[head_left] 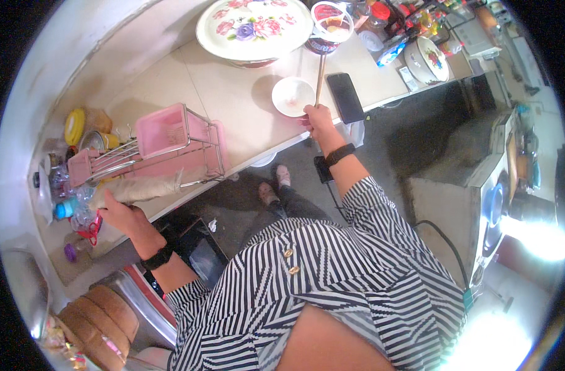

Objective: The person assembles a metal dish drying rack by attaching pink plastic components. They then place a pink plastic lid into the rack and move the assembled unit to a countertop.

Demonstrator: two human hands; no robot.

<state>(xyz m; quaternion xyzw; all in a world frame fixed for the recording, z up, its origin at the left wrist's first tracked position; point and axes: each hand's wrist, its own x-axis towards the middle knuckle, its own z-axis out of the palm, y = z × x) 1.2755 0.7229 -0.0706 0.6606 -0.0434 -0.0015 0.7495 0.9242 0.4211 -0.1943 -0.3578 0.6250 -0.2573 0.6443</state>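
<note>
My right hand is closed around wooden chopsticks, just beside a small white bowl near the counter's front edge. The sticks point away from me, toward a patterned pot with a white bowl on top. Whether one stick or two is in my grip is hard to see. Over on the left, my left hand has its thumb across the end of a long beige bag; its other fingers are partly hidden. That bag lies along the front of a metal rack with pink trays.
A black phone lies right of the chopsticks. At the back stands a flowered enamel basin lid. Jars and a lidded enamel pot crowd the right end. Plastic bottles stand at the left. A white cabinet is behind me on the right.
</note>
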